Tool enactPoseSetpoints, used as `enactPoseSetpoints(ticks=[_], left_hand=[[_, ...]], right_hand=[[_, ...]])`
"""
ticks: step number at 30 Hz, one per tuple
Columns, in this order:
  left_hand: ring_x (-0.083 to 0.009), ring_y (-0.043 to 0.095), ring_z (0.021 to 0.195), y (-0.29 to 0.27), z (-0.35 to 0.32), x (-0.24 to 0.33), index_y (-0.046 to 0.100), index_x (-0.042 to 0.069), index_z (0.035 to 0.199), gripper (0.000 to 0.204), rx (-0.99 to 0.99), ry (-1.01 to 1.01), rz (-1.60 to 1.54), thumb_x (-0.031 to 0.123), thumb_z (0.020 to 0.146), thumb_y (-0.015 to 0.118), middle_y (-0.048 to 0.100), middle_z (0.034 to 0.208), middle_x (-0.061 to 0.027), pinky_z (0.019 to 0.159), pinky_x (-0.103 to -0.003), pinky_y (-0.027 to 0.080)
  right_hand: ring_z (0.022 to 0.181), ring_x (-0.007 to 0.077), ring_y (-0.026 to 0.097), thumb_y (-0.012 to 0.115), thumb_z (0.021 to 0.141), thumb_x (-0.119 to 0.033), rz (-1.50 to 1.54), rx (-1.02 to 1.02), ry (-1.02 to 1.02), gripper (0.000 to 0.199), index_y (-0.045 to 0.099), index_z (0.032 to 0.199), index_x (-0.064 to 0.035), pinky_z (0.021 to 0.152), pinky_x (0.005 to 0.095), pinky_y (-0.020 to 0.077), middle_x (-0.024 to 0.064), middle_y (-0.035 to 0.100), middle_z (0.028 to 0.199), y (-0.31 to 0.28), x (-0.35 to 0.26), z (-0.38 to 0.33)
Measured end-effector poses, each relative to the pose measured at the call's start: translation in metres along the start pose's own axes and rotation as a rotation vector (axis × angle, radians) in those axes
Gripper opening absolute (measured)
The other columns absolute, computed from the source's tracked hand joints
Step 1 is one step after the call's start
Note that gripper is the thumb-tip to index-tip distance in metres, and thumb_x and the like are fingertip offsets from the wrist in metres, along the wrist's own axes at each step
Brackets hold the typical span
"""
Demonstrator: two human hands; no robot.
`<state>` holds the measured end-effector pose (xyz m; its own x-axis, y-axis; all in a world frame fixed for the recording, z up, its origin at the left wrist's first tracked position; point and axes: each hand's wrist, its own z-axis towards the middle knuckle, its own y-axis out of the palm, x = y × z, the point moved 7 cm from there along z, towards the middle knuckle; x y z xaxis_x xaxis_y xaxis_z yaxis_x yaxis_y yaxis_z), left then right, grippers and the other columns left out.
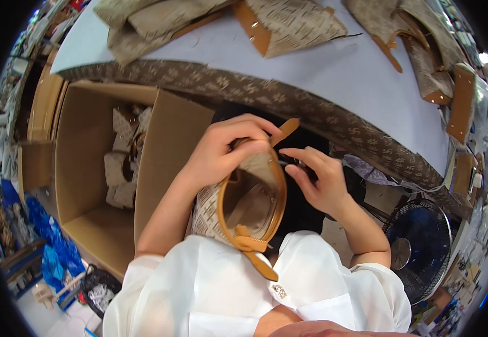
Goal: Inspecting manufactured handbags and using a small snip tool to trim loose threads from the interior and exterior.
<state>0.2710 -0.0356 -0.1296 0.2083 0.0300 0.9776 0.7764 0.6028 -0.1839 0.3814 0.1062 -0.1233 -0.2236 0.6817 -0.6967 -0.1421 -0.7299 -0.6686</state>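
Observation:
A beige patterned handbag (207, 209) with tan trim rests against my chest and lap, its mouth open toward me and its pale lining showing. My left hand (230, 147) is closed on the far rim, close to a tan strap tab (287, 130) that sticks up there. Right of that rim is my right hand (321, 178), its thumb and index finger curled toward the bag's edge. Between them a small dark, shiny thing shows in part; I cannot make out what it is. Another tan strap (258, 255) hangs over the near rim.
A large cardboard box (100, 222) with several similar bags inside stands at my left. Ahead curves a pale-topped table (334, 73) bearing beige bags (294, 25) and, at the right, more bag pieces (424, 73). A black fan (418, 247) stands at my right.

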Motion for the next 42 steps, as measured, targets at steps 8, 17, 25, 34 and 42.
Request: enactPoseSetpoints(ticks=[8,17,25,34,42], left_hand=[[-0.0397,0.047,0.135,-0.024,-0.098,0.028,0.054,0.006,0.138,0.077,0.068,0.112,0.042,0.043,0.077,0.084,0.053,0.142,-0.0244,0.113,-0.049,0.035],[-0.0425,0.050,0.133,-0.031,-0.135,0.015,0.045,0.005,0.107,0.054,0.454,0.042,0.199,0.024,0.077,0.086,0.045,0.144,-0.0366,0.110,-0.048,0.041],[-0.0232,0.059,0.111,-0.085,-0.036,0.074,0.048,0.006,0.099,0.022,0.839,0.216,-0.409,0.026,0.092,0.055,0.060,0.123,-0.0144,0.095,-0.041,0.052],[-0.0178,0.054,0.120,0.022,0.168,0.043,0.048,0.002,0.141,0.057,0.365,0.056,-0.079,0.014,0.091,0.071,0.054,0.135,-0.0103,0.093,-0.031,0.048],[-0.0229,0.053,0.124,-0.008,0.080,0.160,0.050,0.002,0.137,0.047,0.657,0.634,0.166,0.012,0.093,0.065,0.044,0.146,-0.0146,0.098,-0.034,0.049]], right_hand=[[0.066,0.0078,0.039,0.074,0.087,-0.001,0.767,0.185,0.306,0.042,0.033,0.085,-0.0077,0.060,0.0244,0.0357,0.0021,0.044,0.074,0.051,0.033,-0.028],[0.057,0.0074,0.046,0.064,0.097,-0.006,0.965,0.325,0.199,0.029,0.038,0.082,-0.0084,0.052,0.0236,0.0401,0.0017,0.053,0.075,0.020,0.012,0.026],[0.083,0.0206,0.064,0.048,0.107,-0.033,1.125,1.119,0.151,0.038,0.064,0.109,0.0009,0.080,0.0329,0.0564,0.0112,0.065,0.095,-0.252,0.146,0.089],[0.102,0.0287,0.062,0.048,0.105,-0.012,1.062,1.619,0.166,0.026,0.062,0.118,0.0056,0.094,0.0468,0.0556,0.0181,0.061,0.119,-0.357,0.264,0.126],[0.078,0.0074,0.055,0.057,0.096,-0.009,0.704,1.165,-0.150,0.025,0.071,0.112,0.0019,0.070,0.0201,0.0442,0.0052,0.071,0.106,-0.370,0.047,0.033]])
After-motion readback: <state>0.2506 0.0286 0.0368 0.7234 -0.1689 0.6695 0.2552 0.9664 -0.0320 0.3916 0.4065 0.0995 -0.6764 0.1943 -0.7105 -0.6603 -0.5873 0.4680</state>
